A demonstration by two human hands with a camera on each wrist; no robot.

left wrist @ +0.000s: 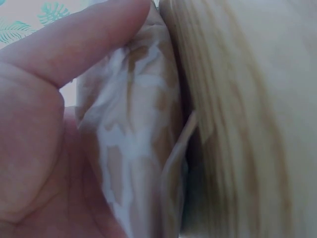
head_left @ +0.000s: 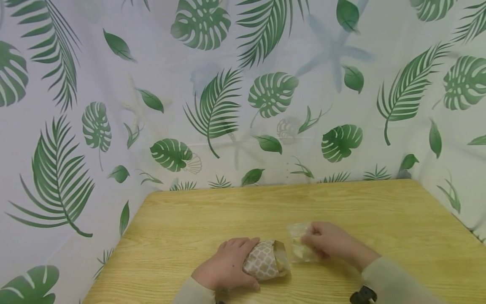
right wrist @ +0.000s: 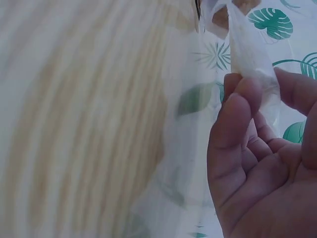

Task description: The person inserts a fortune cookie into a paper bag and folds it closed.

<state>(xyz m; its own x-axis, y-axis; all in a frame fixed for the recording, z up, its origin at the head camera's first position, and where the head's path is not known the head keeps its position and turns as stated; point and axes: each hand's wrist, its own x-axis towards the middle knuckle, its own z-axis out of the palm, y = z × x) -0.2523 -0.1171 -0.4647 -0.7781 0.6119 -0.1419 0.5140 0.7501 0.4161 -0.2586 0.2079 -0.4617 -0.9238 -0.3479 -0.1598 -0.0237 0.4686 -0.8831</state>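
A brown paper bag with a white lattice pattern lies on the table, its open mouth facing right. My left hand grips its closed end, thumb on the near side and fingers over the far side. In the left wrist view the crinkled paper sits between thumb and palm. To the right of the bag's mouth, my right hand pinches a small clear plastic packet with something pale yellow inside. The right wrist view has the packet edge-on between thumb and fingertips. What the bag contains is mostly hidden.
The wood-grain table reaches back to a white curtain printed with green leaves, which also hangs along the left and right sides. A dark strap device is on my right wrist.
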